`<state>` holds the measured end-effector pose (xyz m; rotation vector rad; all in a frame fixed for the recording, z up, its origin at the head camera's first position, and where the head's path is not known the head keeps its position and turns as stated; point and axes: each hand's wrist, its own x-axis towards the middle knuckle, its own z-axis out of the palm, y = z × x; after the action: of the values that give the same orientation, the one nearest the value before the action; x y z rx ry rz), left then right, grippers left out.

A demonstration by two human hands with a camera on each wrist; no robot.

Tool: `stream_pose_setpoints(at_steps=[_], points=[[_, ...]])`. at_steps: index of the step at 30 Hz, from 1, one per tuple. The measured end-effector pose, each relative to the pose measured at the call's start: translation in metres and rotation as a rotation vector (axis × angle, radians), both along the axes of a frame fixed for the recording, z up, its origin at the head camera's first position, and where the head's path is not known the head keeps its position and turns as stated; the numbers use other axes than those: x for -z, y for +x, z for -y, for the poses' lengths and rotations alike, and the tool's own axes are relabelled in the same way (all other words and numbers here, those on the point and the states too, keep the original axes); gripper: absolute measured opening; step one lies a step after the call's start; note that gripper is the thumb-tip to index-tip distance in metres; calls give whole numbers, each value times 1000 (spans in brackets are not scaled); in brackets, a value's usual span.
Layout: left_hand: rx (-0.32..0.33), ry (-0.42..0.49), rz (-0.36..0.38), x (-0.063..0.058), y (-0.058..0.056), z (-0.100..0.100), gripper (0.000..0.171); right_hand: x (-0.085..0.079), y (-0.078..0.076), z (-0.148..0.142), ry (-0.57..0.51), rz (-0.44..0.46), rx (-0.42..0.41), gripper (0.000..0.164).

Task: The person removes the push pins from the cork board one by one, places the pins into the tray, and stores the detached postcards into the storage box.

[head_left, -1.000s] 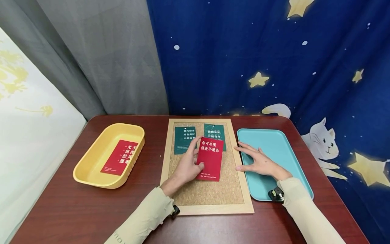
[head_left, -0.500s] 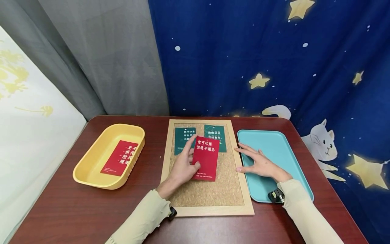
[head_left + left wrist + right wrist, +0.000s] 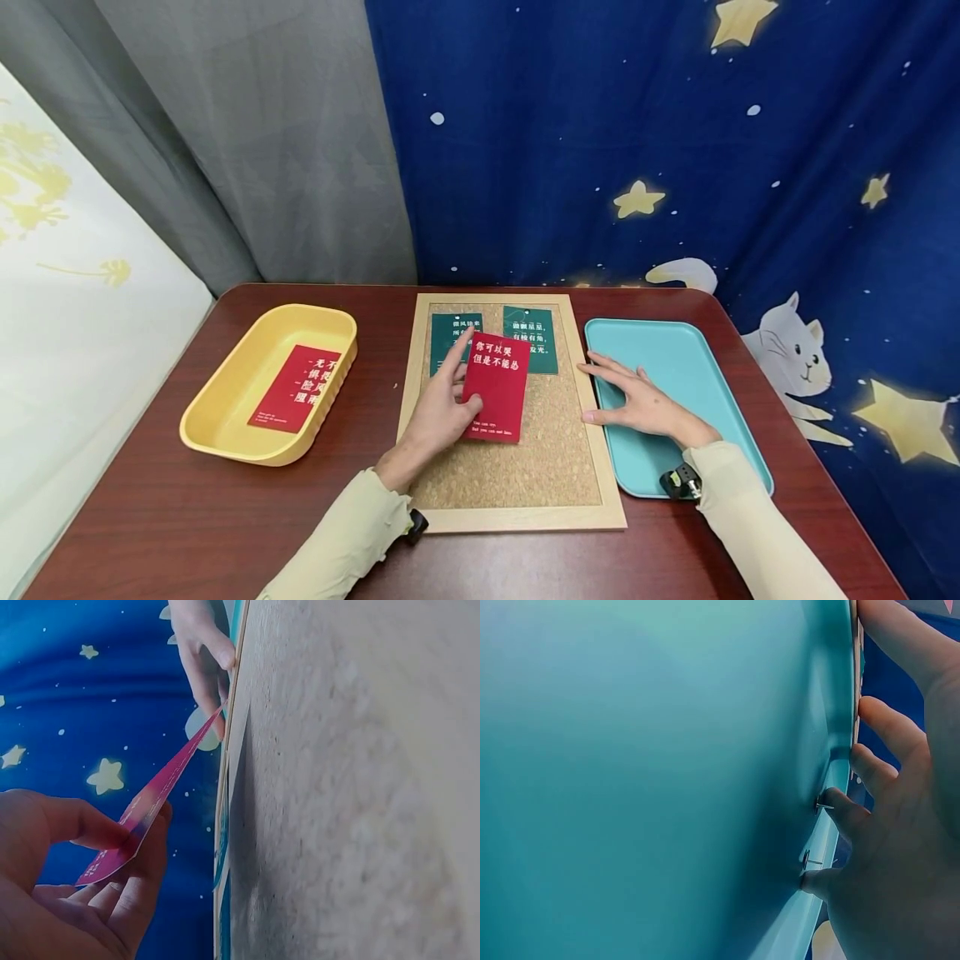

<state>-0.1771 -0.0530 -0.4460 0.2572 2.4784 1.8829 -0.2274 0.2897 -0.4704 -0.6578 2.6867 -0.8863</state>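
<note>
1. One red card (image 3: 498,390) is over the corkboard (image 3: 525,483), pinched between the left hand's (image 3: 437,407) thumb and fingers.
2. The left wrist view shows fingers under the card and its near end up off the board; the head view hides that.
3. The right hand (image 3: 647,405) is spread, touching the board's edge.
4. Only the right wrist view shows two thumbtacks (image 3: 806,860) in the blue tray (image 3: 675,350).

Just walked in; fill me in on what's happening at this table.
A person's left hand pinches a red card over a framed corkboard, which has two green cards near its top. The right hand touches the board's right edge, beside a blue tray. Another red card lies in a yellow tub.
</note>
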Motion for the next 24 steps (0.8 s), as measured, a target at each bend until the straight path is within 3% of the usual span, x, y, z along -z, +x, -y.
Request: stream_pose_setpoints(at_steps=[13, 24], points=[[-59, 24, 37, -8, 3, 12, 93, 3, -1, -1, 4, 4, 6, 87], [-96, 40, 14, -9, 6, 27, 87, 4, -2, -1, 0, 18, 5, 88]])
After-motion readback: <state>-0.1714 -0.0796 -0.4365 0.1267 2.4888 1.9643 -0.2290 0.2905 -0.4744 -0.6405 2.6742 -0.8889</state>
